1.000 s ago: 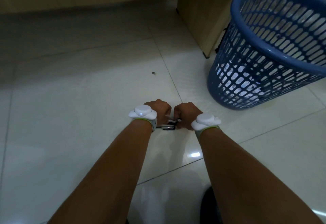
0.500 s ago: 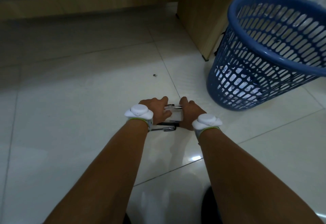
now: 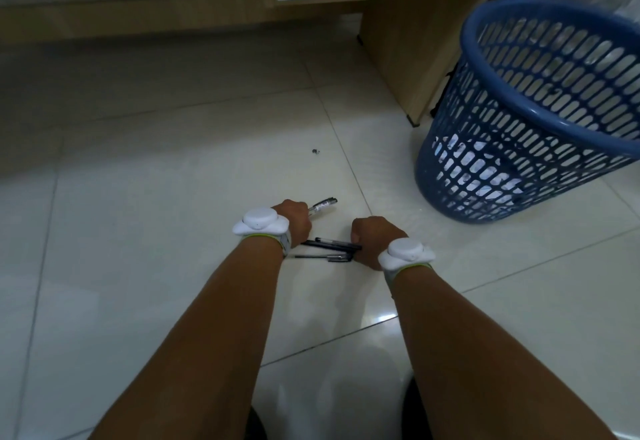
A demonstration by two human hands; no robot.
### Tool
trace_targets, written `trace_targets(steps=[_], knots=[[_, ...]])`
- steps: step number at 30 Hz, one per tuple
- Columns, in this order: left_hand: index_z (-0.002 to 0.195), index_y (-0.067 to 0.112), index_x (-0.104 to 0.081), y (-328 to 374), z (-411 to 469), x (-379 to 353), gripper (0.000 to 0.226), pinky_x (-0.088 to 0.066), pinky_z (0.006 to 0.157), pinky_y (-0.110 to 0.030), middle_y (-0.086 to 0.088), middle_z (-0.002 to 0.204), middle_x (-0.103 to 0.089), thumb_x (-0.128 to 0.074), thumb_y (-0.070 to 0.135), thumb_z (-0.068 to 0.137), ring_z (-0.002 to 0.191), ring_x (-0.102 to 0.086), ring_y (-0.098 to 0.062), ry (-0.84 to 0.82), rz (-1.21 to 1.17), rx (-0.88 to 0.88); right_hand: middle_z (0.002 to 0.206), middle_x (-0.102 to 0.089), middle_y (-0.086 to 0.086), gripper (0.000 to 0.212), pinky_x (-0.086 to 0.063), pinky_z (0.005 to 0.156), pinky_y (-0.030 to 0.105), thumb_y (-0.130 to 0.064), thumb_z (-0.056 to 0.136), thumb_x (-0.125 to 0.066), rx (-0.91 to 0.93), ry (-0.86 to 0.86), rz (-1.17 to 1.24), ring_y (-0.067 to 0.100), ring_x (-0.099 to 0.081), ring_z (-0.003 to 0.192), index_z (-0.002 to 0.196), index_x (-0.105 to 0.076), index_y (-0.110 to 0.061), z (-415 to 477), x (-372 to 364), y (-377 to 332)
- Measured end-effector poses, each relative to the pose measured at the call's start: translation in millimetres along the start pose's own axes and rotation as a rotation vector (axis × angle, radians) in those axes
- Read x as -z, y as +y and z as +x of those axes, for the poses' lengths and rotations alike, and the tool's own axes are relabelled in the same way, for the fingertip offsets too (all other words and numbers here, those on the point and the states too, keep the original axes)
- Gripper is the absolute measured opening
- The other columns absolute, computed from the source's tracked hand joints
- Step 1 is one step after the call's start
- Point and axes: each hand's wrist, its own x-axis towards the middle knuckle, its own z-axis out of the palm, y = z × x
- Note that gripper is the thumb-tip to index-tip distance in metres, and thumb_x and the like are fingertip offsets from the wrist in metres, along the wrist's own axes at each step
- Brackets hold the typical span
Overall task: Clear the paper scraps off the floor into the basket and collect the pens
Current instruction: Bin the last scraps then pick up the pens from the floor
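A clear pen [image 3: 323, 205] is being held in the curled left grip [image 3: 294, 218]. Two black pens [image 3: 329, 244] are lying on the tiled floor [image 3: 173, 232], their ends touching the curled right grip [image 3: 375, 237]; whether they are being clasped cannot be told. Paper scraps [image 3: 485, 169] are lying inside the blue basket [image 3: 485, 69].

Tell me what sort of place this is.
Likely an office or study: a wooden desk with a white drawer front, a blue wastepaper basket beside it, and pens on the tiled floor.
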Motion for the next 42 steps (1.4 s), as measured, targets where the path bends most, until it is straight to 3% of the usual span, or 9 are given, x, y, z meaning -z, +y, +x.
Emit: trace_targets(steps=[7,12,17,22,27,31,36,40,42], knots=[[0.090,0.019,-0.061,1,-10,5,0.022,-0.032,0.053,-0.015,0.004,0.088,-0.054,-0.064,0.039,0.084,0.080,-0.052,-0.012,-0.108,0.068,-0.139,0.102,-0.063,0.002,0.018,-0.040,0.068,0.020,-0.016,0.074,-0.068,0.029,-0.045,-0.019,0.019,-0.065,0.092,0.090,-0.060,-0.018,-4,0,-10],[0.085,0.023,-0.067,5,-14,4,0.025,-0.043,0.068,-0.021,0.003,0.094,-0.068,-0.079,0.039,0.071,0.085,-0.060,-0.014,-0.183,0.040,-0.243,0.104,-0.068,0.006,0.019,-0.048,0.071,0.023,-0.015,0.075,-0.070,0.013,-0.134,0.026,0.022,-0.067,0.094,0.093,-0.066,-0.013,-3,6,-10],[0.099,0.025,-0.069,7,-17,2,0.032,-0.043,0.072,-0.024,0.002,0.108,-0.066,-0.078,0.037,0.071,0.104,-0.061,-0.019,-0.172,0.108,-0.272,0.116,-0.069,0.014,0.032,-0.054,0.083,0.029,-0.014,0.085,-0.062,-0.037,-0.119,0.044,0.025,-0.067,0.105,0.113,-0.068,-0.001,-6,4,-3],[0.091,0.017,-0.069,17,-20,-6,0.020,-0.039,0.065,-0.022,-0.005,0.100,-0.068,-0.072,0.024,0.072,0.078,-0.062,-0.022,-0.106,0.263,-0.339,0.127,-0.062,0.014,0.034,-0.050,0.090,0.029,-0.013,0.093,-0.050,-0.107,-0.092,0.101,0.026,-0.061,0.115,0.124,-0.061,-0.002,-14,7,-2],[0.102,0.019,-0.070,12,-17,-10,0.033,-0.050,0.079,-0.025,-0.004,0.107,-0.066,-0.067,0.036,0.075,0.097,-0.067,-0.025,-0.050,0.208,-0.291,0.127,-0.061,0.017,0.034,-0.048,0.088,0.031,-0.016,0.096,-0.045,-0.169,-0.072,0.174,0.030,-0.059,0.117,0.122,-0.061,0.000,-18,14,-5],[0.106,0.023,-0.069,13,-18,-8,0.029,-0.041,0.076,-0.021,-0.003,0.111,-0.066,-0.053,0.039,0.087,0.102,-0.064,-0.023,0.148,0.067,-0.231,0.120,-0.061,0.020,0.037,-0.045,0.086,0.033,-0.017,0.100,-0.032,-0.171,-0.059,0.211,0.036,-0.058,0.113,0.116,-0.060,0.001,-25,20,-2],[0.102,0.024,-0.064,11,-18,-6,0.025,-0.039,0.072,-0.024,-0.006,0.107,-0.067,-0.048,0.038,0.088,0.098,-0.064,-0.029,0.170,0.015,-0.183,0.125,-0.060,0.017,0.038,-0.041,0.086,0.027,-0.022,0.100,-0.034,-0.166,-0.045,0.324,0.034,-0.057,0.114,0.109,-0.065,-0.002,-24,21,-6],[0.100,0.018,-0.060,15,-18,-2,0.023,-0.036,0.067,-0.025,-0.007,0.102,-0.067,-0.046,0.033,0.090,0.085,-0.062,-0.027,0.206,-0.013,-0.158,0.111,-0.064,0.018,0.039,-0.038,0.076,0.028,-0.032,0.098,-0.035,-0.236,-0.024,0.462,0.034,-0.058,0.101,0.090,-0.062,-0.005,-24,22,-8],[0.100,0.018,-0.060,14,-19,0,0.023,-0.037,0.066,-0.024,-0.006,0.099,-0.068,-0.047,0.034,0.089,0.086,-0.064,-0.028,0.232,-0.018,-0.155,0.100,-0.060,0.016,0.045,-0.048,0.079,0.034,-0.035,0.097,-0.036,-0.284,-0.054,0.548,0.033,-0.056,0.091,0.098,-0.065,-0.002,-23,23,-9]])
